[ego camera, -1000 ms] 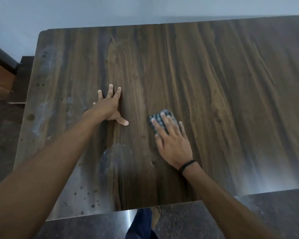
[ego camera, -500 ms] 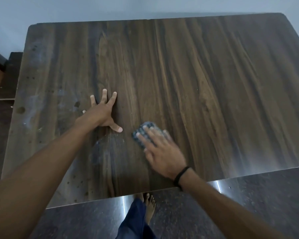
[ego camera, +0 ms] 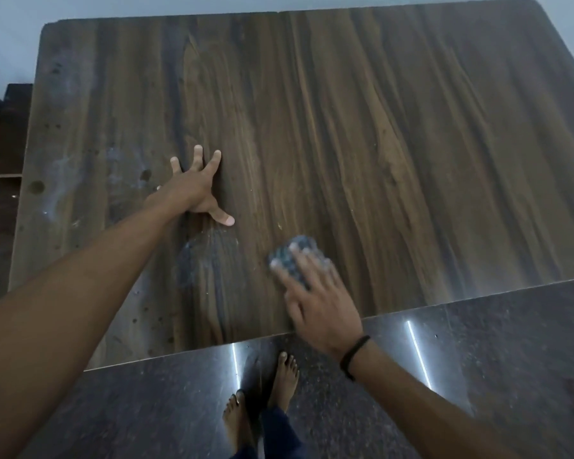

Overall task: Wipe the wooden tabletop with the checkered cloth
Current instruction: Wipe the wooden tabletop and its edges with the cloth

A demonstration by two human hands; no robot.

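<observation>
The right hand is laid palm-down near the front edge of the surface, its fingers straight and slightly spread, pressed flat on top of the checkered cloth. The cloth is bunched into a small grey-blue wad under those fingers, with only its far and left parts showing; it lies on the wood just behind the front edge, to the right of the middle. A black band is worn round the right wrist.

The left hand is planted flat on the surface further back and to the left, well apart from the cloth, its fingers splayed wide and the thumb stuck out to the right; nothing is held in it.

A pale, hazy smear is seen on the wood between the two hands, and paler streaks and dark round spots are scattered along the left side of the surface. Below the front edge, two bare feet are seen on a dark, glossy speckled floor marked with bright reflected lines. A pale wall is seen behind the surface.
</observation>
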